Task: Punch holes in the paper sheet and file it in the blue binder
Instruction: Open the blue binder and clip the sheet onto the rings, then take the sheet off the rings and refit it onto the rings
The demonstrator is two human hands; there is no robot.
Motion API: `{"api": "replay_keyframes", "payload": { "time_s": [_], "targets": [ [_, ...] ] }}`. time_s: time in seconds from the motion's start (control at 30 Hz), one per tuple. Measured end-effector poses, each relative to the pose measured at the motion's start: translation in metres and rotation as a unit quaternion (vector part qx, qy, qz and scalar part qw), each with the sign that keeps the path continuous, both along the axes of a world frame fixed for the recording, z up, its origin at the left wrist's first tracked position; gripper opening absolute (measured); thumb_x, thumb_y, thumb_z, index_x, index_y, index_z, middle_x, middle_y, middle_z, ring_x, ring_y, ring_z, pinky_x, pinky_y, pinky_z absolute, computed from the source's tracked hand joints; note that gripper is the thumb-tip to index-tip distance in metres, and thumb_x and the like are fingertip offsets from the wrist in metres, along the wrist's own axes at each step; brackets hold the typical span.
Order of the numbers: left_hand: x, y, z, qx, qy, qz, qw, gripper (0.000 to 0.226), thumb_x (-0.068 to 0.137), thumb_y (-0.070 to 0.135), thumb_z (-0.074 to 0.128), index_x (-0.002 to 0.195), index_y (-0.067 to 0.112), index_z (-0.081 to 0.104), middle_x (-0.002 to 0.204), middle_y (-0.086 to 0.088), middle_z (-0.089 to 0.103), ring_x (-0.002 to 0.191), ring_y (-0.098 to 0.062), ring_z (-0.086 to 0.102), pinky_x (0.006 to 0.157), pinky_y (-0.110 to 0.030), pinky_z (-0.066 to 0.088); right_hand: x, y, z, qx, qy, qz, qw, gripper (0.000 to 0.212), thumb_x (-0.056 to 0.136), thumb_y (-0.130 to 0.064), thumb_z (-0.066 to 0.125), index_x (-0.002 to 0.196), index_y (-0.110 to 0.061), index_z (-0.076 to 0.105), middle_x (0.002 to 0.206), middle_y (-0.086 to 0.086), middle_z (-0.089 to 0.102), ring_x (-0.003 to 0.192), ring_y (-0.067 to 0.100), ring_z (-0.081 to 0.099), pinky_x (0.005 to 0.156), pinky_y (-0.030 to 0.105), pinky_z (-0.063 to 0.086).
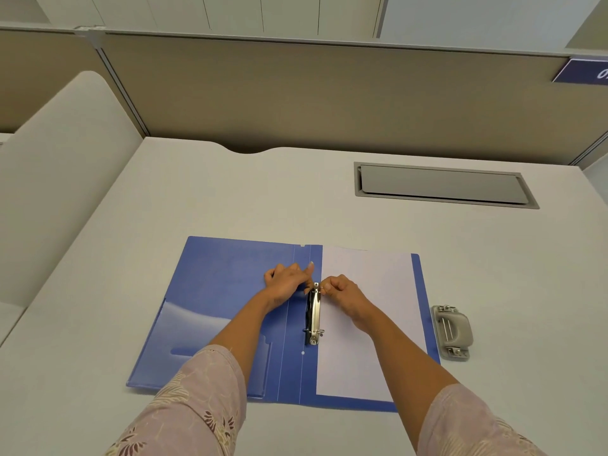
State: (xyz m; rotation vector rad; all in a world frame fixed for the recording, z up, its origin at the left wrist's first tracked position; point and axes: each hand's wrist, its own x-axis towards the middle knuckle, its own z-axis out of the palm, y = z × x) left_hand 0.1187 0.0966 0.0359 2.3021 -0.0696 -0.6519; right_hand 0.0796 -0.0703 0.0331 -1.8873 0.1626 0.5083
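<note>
This is an office cubicle. A pale desk (204, 199) is closed in at its far edge by a tan partition (329, 93) with a metal top rail, and a blue sign (582, 71) hangs at the partition's right end. A grey cable hatch (444, 184) is set flush near the desk's far right corner. A blue binder (217, 291) and a hole punch (452, 331) lie on the desk.

Pale grey desk in a cubicle

A beige partition (329, 93) backs the desk (230, 199); a grey cable hatch (441, 185) is set into it, a blue sign (582, 71) hangs top right.
</note>
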Motion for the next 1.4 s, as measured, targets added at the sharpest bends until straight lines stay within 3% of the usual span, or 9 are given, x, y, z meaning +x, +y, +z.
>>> {"api": "replay_keyframes", "payload": {
  "time_s": [0.23, 0.43, 0.57, 0.73, 0.93, 1.03, 1.13, 1.3, 1.4],
  "targets": [
    [0.000, -0.002, -0.006, 0.005, -0.022, 0.015, 1.000, 0.066, 0.094, 0.063, 0.024, 0.048, 0.025, 0.053, 0.095, 0.003, 0.063, 0.109, -0.013, 0.042, 0.107, -0.033, 0.013, 0.000, 0.000, -0.004, -0.013, -0.009, -0.013, 1.000, 0.030, 0.099, -0.023, 0.045, 0.074, -0.018, 0.062, 0.091, -0.005, 0.050, 0.106, 0.024, 0.052, 0.099, 0.036, 0.038],
    [-0.002, -0.004, -0.008, 0.021, -0.033, 0.010, 0.999, 0.065, 0.094, 0.062, 0.020, 0.054, 0.030, 0.060, 0.093, 0.007, 0.063, 0.109, -0.014, 0.042, 0.108, -0.031, 0.012, -0.005, 0.001, 0.000, 0.004, -0.009, -0.052, 0.999, 0.023, 0.097, -0.020, 0.049, 0.082, -0.022, 0.067, 0.102, 0.001, 0.057, 0.099, 0.016, 0.055, 0.081, 0.021, 0.040],
    [-0.015, 0.000, -0.011, 0.034, -0.108, -0.002, 0.994, 0.047, 0.091, 0.067, 0.021, 0.085, 0.037, 0.057, 0.091, 0.008, 0.059, 0.097, -0.013, 0.048, 0.106, -0.034, 0.021, -0.012, -0.004, 0.009, 0.056, -0.061, -0.149, 0.985, 0.015, 0.094, -0.019, 0.055, 0.098, -0.016, 0.069, 0.098, -0.006, 0.067, 0.090, 0.008, 0.058, 0.080, 0.018, 0.042],
    [-0.043, 0.006, -0.007, -0.009, -0.166, 0.088, 0.982, 0.027, 0.092, 0.055, 0.046, 0.108, 0.034, 0.050, 0.097, 0.012, 0.053, 0.095, -0.012, 0.049, 0.093, -0.032, 0.031, -0.038, -0.033, 0.024, 0.014, -0.138, -0.212, 0.967, 0.013, 0.093, -0.021, 0.057, 0.100, -0.023, 0.068, 0.102, -0.009, 0.067, 0.098, 0.006, 0.059, 0.082, 0.018, 0.045],
    [-0.100, 0.003, 0.007, -0.141, -0.088, 0.296, 0.941, 0.021, 0.092, 0.035, 0.059, 0.107, 0.023, 0.050, 0.094, 0.007, 0.056, 0.102, -0.028, 0.052, 0.090, -0.045, 0.047, -0.101, -0.078, 0.014, -0.193, -0.130, -0.204, 0.951, 0.033, 0.083, -0.020, 0.069, 0.113, -0.028, 0.058, 0.117, -0.002, 0.055, 0.111, 0.018, 0.050, 0.098, 0.034, 0.041],
    [-0.139, -0.014, 0.011, -0.152, -0.008, 0.341, 0.928, 0.029, 0.094, 0.033, 0.056, 0.117, 0.018, 0.046, 0.090, 0.004, 0.057, 0.085, -0.023, 0.057, 0.073, -0.036, 0.049, -0.135, -0.084, 0.010, -0.235, -0.099, -0.186, 0.949, 0.049, 0.082, -0.023, 0.070, 0.127, -0.023, 0.050, 0.132, 0.002, 0.044, 0.125, 0.021, 0.039, 0.105, 0.035, 0.033],
    [-0.162, -0.030, 0.007, -0.122, 0.057, 0.338, 0.931, 0.039, 0.094, 0.034, 0.055, 0.124, 0.012, 0.043, 0.095, -0.002, 0.058, 0.082, -0.018, 0.056, 0.074, -0.034, 0.049, -0.153, -0.085, 0.004, -0.231, -0.064, -0.191, 0.952, 0.067, 0.078, -0.028, 0.074, 0.135, -0.019, 0.041, 0.139, 0.005, 0.037, 0.130, 0.022, 0.034, 0.107, 0.036, 0.033],
    [-0.169, -0.045, 0.007, -0.059, 0.094, 0.299, 0.948, 0.054, 0.091, 0.040, 0.056, 0.132, 0.009, 0.042, 0.132, -0.008, 0.043, 0.115, -0.027, 0.050, 0.098, -0.039, 0.044, -0.160, -0.083, -0.006, -0.239, -0.034, -0.171, 0.955, 0.088, 0.071, -0.038, 0.079, 0.141, -0.017, 0.031, 0.146, 0.004, 0.028, 0.134, 0.024, 0.028, 0.110, 0.040, 0.032],
    [-0.165, -0.050, 0.013, -0.067, 0.135, 0.282, 0.948, 0.057, 0.092, 0.039, 0.056, 0.136, 0.009, 0.039, 0.135, -0.008, 0.041, 0.114, -0.024, 0.048, 0.094, -0.035, 0.044, -0.162, -0.082, -0.010, -0.242, -0.052, -0.182, 0.952, 0.091, 0.070, -0.037, 0.080, 0.142, -0.015, 0.030, 0.146, 0.005, 0.029, 0.134, 0.025, 0.029, 0.110, 0.040, 0.032]
  ]
}}
